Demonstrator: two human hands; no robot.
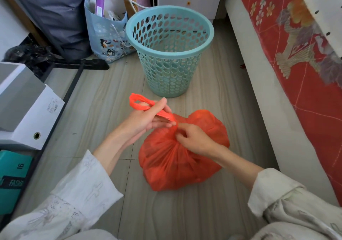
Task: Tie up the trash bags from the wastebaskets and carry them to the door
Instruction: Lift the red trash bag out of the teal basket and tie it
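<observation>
Fingers of the left hand [146, 118] are pinching one handle strip [148, 107] of the red trash bag [177, 158], while the right hand [194, 140] is gripping its gathered neck. That bag is sitting on the floor [103, 95], near of the unlined teal wastebasket [169, 49]. Tying looks underway; carrying is left. Any knot is hiding under fingers; no door is showing.
</observation>
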